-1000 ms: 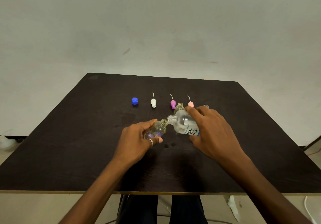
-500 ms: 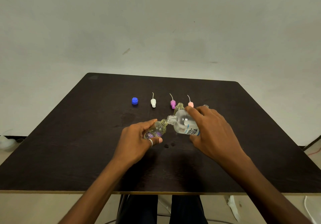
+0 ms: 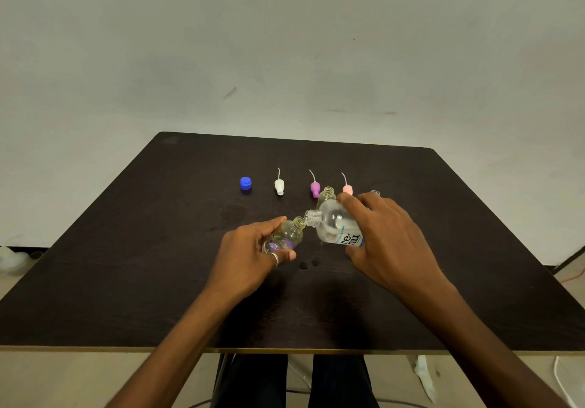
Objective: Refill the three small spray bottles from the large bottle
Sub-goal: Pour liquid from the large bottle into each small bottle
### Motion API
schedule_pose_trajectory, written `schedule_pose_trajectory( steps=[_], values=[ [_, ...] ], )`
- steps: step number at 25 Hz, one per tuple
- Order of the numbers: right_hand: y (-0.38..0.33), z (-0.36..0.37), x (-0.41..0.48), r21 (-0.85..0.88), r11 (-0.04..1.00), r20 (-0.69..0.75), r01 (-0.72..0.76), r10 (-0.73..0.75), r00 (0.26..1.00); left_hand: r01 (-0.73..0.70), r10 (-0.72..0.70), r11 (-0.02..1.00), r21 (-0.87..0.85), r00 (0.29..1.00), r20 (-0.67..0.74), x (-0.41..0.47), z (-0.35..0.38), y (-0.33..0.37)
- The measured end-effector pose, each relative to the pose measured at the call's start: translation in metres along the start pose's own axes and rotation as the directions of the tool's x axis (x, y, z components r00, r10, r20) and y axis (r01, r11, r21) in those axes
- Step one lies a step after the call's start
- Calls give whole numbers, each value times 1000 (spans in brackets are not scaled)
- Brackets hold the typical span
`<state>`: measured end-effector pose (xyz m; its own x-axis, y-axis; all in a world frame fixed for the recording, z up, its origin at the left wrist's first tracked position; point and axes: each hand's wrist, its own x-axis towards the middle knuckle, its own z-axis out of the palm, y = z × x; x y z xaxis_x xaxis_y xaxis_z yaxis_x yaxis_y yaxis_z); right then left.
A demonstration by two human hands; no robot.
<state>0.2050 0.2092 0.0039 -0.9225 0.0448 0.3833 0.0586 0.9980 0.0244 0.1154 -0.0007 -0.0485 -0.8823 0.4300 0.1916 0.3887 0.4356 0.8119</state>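
Pouring, judging by the pose: gripping the large clear plastic bottle with blue lettering (image 3: 335, 225) in the right hand (image 3: 389, 243), fingers curled round its body, and tipping it leftward so that its open threaded neck is meeting the mouth of a small clear round spray bottle (image 3: 289, 233). Cradling that small bottle low over the table in the left hand (image 3: 250, 255), thumb and fingers curled round it, and leaning it toward the big one, probably to line up the narrow mouths and limit spilling. Leaving a second uncapped small clear bottle (image 3: 327, 194) standing just behind the large one, and what is looking like the rim of a third (image 3: 375, 192) beyond the right hand. Leaving the blue screw cap (image 3: 245, 183), white spray head (image 3: 279, 186), purple spray head (image 3: 315, 187) and pink spray head (image 3: 347, 188) in a row at the back, likely for recapping. Working over a dark brown wooden table (image 3: 126, 265), with two dark drops (image 3: 308, 263) lying just in front of the bottles, before a plain pale wall (image 3: 285, 43).
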Motion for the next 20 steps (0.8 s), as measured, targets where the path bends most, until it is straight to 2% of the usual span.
schedule_pose_trajectory(
  steps=[20],
  values=[
    [0,0,1,0,1000,-2,1,-1,1000,-4,4,1000,16,1000,3,1,0,0]
  ],
)
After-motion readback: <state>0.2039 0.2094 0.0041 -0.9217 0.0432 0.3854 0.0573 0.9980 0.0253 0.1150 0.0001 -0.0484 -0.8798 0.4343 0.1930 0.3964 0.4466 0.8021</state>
